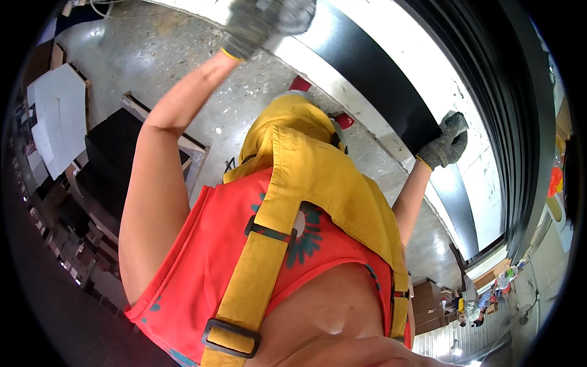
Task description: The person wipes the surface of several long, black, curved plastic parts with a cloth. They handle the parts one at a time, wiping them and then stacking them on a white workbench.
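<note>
A long, glossy black board (373, 61) lies across a white work surface (422, 43) in front of me. My left hand (257, 21), in a dark grey work glove with a yellow cuff, is over the far left part of the board. Motion blurs its fingers, and a lighter grey mass beside them cannot be made out. At the board's right part is my right hand (443, 147), gloved the same way. Its fingers are curled together around a small grey piece, perhaps cloth, too unclear to name.
Several long black boards (520, 122) are stacked along the right side of the work surface. To the left, on the stained concrete floor (153, 43), are a black block-shaped item (113, 153) and white panels (58, 116). Brown boxes (428, 303) stand at lower right.
</note>
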The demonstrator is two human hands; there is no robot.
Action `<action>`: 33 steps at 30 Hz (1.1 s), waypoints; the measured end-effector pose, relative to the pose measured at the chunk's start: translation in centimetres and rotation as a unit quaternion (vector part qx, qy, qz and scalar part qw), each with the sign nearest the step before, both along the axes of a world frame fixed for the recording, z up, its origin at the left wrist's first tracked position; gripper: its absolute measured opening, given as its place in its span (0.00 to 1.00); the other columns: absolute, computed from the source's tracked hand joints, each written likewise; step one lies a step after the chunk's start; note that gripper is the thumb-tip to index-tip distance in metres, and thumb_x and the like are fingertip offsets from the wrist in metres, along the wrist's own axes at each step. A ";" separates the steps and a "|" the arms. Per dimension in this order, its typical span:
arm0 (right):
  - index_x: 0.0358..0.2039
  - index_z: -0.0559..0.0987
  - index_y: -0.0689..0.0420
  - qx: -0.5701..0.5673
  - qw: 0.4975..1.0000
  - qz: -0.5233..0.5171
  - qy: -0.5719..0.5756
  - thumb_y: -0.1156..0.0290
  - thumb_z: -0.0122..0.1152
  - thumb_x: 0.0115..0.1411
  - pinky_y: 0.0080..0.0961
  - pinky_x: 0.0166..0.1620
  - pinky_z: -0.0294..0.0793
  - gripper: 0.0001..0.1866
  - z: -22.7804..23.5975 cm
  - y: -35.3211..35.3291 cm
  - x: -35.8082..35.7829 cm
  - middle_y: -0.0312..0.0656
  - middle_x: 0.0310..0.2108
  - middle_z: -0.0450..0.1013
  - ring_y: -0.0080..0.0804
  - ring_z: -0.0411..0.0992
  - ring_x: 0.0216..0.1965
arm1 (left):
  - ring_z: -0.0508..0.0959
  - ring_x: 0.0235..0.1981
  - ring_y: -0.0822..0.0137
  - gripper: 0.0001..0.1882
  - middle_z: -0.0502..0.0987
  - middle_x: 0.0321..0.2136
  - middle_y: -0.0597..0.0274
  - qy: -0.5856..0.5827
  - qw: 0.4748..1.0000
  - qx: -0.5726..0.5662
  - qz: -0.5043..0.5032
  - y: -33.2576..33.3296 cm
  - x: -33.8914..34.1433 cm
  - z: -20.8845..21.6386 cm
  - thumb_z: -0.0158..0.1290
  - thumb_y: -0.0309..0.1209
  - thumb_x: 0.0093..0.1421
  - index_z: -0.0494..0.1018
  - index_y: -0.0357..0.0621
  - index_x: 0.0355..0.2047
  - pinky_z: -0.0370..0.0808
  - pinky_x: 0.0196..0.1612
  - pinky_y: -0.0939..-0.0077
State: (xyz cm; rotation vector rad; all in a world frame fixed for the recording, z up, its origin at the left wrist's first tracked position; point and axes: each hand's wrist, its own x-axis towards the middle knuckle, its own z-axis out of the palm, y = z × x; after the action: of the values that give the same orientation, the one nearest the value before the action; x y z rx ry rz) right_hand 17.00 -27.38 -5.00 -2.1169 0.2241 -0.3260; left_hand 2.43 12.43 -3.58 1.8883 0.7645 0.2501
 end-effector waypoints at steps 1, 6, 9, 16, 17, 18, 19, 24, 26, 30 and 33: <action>0.41 0.80 0.66 0.013 1.000 0.008 0.006 0.60 0.69 0.58 0.26 0.42 0.77 0.21 0.2 0.2 -0.1 0.45 0.37 0.79 0.29 0.76 0.36 | 0.71 0.54 0.61 0.23 0.70 0.52 0.58 -0.049 0.985 -0.143 -0.082 -2.9 -2.1 -2.3 0.53 0.33 0.64 0.63 0.48 0.59 0.72 0.55 0.64; 0.41 0.82 0.65 0.013 1.000 0.018 0.002 0.53 0.68 0.58 0.27 0.41 0.75 0.24 -0.3 -0.3 0.3 0.44 0.35 0.80 0.29 0.76 0.34 | 0.70 0.54 0.61 0.23 0.71 0.52 0.62 -0.110 0.864 0.202 -0.447 -16.2 3.0 -2.7 0.56 0.40 0.60 0.71 0.56 0.56 0.67 0.58 0.65; 0.40 0.82 0.65 0.039 0.998 0.043 0.000 0.56 0.68 0.59 0.26 0.41 0.75 0.22 0.3 -0.3 0.4 0.44 0.35 0.80 0.28 0.76 0.34 | 0.63 0.65 0.62 0.27 0.63 0.64 0.62 0.015 0.820 0.146 -0.553 -17.5 4.2 0.7 0.55 0.38 0.64 0.65 0.57 0.63 0.58 0.68 0.66; 0.41 0.82 0.63 0.061 0.998 0.018 0.003 0.56 0.69 0.58 0.26 0.39 0.76 0.21 0.5 0.6 0.4 0.43 0.34 0.80 0.27 0.76 0.32 | 0.74 0.52 0.55 0.30 0.75 0.49 0.55 -0.170 0.877 -0.400 -0.204 -0.9 3.0 -6.4 0.58 0.49 0.58 0.70 0.48 0.57 0.70 0.58 0.58; 0.41 0.82 0.62 0.005 1.000 0.011 0.005 0.56 0.69 0.58 0.25 0.39 0.76 0.21 0.3 0.1 0.4 0.42 0.34 0.80 0.26 0.76 0.32 | 0.75 0.45 0.55 0.23 0.76 0.42 0.53 -0.142 0.963 -0.016 -0.227 1.4 3.8 -3.7 0.54 0.45 0.60 0.73 0.46 0.52 0.69 0.52 0.58; 0.42 0.81 0.63 0.046 0.999 0.018 0.003 0.59 0.69 0.59 0.26 0.42 0.77 0.20 -0.1 -0.1 0.4 0.44 0.36 0.79 0.29 0.76 0.35 | 0.75 0.38 0.55 0.18 0.77 0.36 0.51 -0.104 0.898 0.371 -0.212 3.9 5.1 -0.3 0.50 0.41 0.62 0.76 0.43 0.47 0.69 0.46 0.58; 0.42 0.81 0.63 0.060 0.998 0.026 -0.002 0.59 0.69 0.58 0.27 0.42 0.77 0.20 0.0 0.0 0.5 0.44 0.37 0.79 0.29 0.76 0.36 | 0.75 0.39 0.51 0.19 0.77 0.36 0.50 -0.008 0.876 0.430 -0.219 6.2 5.0 0.3 0.52 0.41 0.60 0.76 0.45 0.48 0.69 0.46 0.55; 0.43 0.81 0.63 0.100 0.995 0.018 -0.023 0.59 0.69 0.58 0.26 0.43 0.76 0.20 -1.8 -0.7 0.8 0.44 0.38 0.79 0.29 0.75 0.37 | 0.74 0.36 0.48 0.18 0.75 0.36 0.47 -0.007 0.970 0.182 -0.159 -1.2 6.4 0.1 0.51 0.41 0.60 0.74 0.43 0.45 0.68 0.46 0.53; 0.42 0.81 0.63 0.081 0.996 0.023 0.006 0.57 0.69 0.58 0.27 0.42 0.76 0.21 0.1 0.0 0.6 0.43 0.35 0.79 0.28 0.75 0.35 | 0.76 0.41 0.52 0.21 0.76 0.41 0.51 -0.092 0.904 0.288 -0.304 -7.1 7.4 -0.3 0.54 0.45 0.61 0.74 0.45 0.49 0.71 0.48 0.57; 0.40 0.82 0.63 0.132 0.991 0.029 -0.008 0.59 0.69 0.58 0.25 0.40 0.75 0.19 0.4 0.4 0.7 0.41 0.31 0.79 0.26 0.74 0.32 | 0.77 0.39 0.55 0.23 0.78 0.36 0.52 -0.263 0.829 0.305 -0.388 -22.1 10.3 -1.6 0.53 0.49 0.60 0.76 0.49 0.50 0.72 0.46 0.61; 0.40 0.82 0.63 0.299 0.954 -0.025 -0.003 0.63 0.70 0.58 0.21 0.38 0.74 0.16 0.5 1.0 0.7 0.39 0.33 0.79 0.23 0.74 0.32 | 0.73 0.51 0.53 0.24 0.76 0.47 0.55 -0.099 0.822 0.270 -0.492 -26.3 11.3 -0.3 0.55 0.45 0.59 0.74 0.46 0.52 0.67 0.57 0.60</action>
State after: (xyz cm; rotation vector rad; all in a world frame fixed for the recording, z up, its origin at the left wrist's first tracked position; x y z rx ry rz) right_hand 17.70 -26.41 -4.55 -1.5134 0.3270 -0.2523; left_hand 13.75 -13.86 -3.89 2.4817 -0.5444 -0.0125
